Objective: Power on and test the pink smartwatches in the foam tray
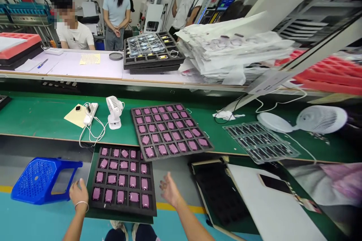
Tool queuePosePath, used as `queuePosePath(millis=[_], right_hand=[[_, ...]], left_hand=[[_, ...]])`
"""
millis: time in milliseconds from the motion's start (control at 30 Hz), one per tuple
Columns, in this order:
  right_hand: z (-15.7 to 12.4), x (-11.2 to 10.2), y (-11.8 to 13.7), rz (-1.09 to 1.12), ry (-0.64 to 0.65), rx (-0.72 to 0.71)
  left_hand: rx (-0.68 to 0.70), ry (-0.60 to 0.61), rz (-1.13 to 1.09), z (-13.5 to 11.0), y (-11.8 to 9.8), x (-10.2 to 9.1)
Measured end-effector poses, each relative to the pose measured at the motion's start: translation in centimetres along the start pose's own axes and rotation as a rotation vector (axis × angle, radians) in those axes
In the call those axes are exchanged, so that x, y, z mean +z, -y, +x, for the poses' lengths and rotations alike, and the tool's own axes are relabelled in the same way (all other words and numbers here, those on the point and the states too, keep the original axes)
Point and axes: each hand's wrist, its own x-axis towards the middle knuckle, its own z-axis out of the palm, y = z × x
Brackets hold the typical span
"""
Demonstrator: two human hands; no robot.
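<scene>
A black foam tray [105, 176] lies low in front of me on a green board [91, 180], its compartments filled with small purple cases [121, 180]. My left hand [79, 195] is beside the tray's left edge, open, with fingers apart. Off the right side hovers my right hand [170, 191], also open, palm turned toward the tray and nothing in it. Neither hand shows clear contact with the tray. A second black foam tray [172, 141] with more purple cases rests on the green bench, overhanging its front edge and covering the lower tray's far right corner.
On the green bench [36, 116] stand a small white fan [114, 111], a power strip [91, 113] and clear plastic trays [263, 141]. A blue stool [39, 180] is at left. A phone [275, 183] lies on a white board [254, 196] at right. Several people are beyond the bench.
</scene>
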Motion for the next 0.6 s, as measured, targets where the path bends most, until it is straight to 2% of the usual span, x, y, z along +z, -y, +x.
queuePosePath(millis=[67,133,200,267,333,400,467,600], right_hand=[[0.3,-1.1,5.3,0.097,-0.045,-0.124],[0.8,-2.1,10.9,0.185,-0.077,-0.224],[1.3,-2.6,15.7,0.244,-0.083,-0.286],[1.7,-2.7,18.9,0.270,-0.072,-0.303],[1.9,-2.7,20.5,0.264,-0.055,-0.276],[2.1,-2.9,21.0,0.246,-0.029,-0.236],[2.1,-3.3,21.0,0.234,0.002,-0.213],[0.8,-4.7,20.2,0.230,0.048,-0.187]], left_hand=[[0.071,0.056,-0.090,-1.5,-3.5,2.3],[0.144,0.200,-0.182,-3.0,-7.3,6.2],[0.142,0.326,-0.269,-4.3,-11.1,10.9],[0.086,0.419,-0.350,-4.9,-14.6,15.1],[0.030,0.517,-0.426,-5.2,-17.3,18.1],[-0.015,0.599,-0.481,-5.3,-18.9,19.7],[-0.045,0.652,-0.517,-5.3,-19.7,20.1],[-0.063,0.726,-0.557,-6.0,-19.4,18.6]])
